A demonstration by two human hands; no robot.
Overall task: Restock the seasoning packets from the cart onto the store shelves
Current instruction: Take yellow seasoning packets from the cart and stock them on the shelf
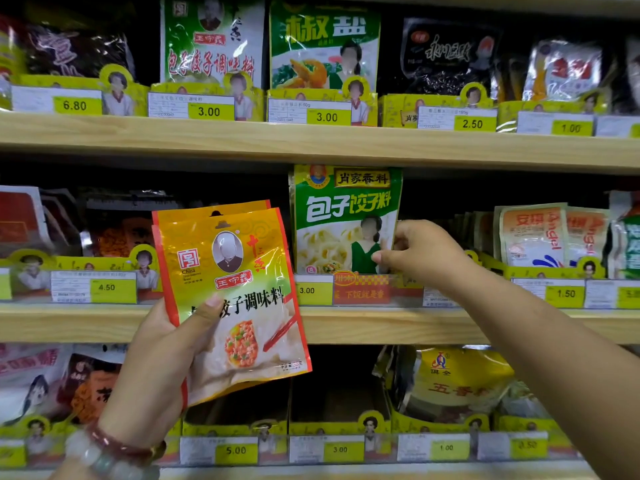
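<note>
My left hand (pixel 162 355) holds a small stack of orange-yellow seasoning packets (pixel 235 271) upright in front of the middle shelf (pixel 381 325), thumb across the front packet. My right hand (pixel 419 252) reaches to the middle shelf and pinches the right edge of a green and white seasoning packet (pixel 341 216) that stands upright in its slot. The cart is out of view.
Three wooden shelves carry yellow display trays with price tags. Upper shelf (pixel 311 140) has green and dark packets. White packets (pixel 540 233) stand right of my right hand. Lower shelf has a yellow packet (pixel 457 379) and dark slots beside it.
</note>
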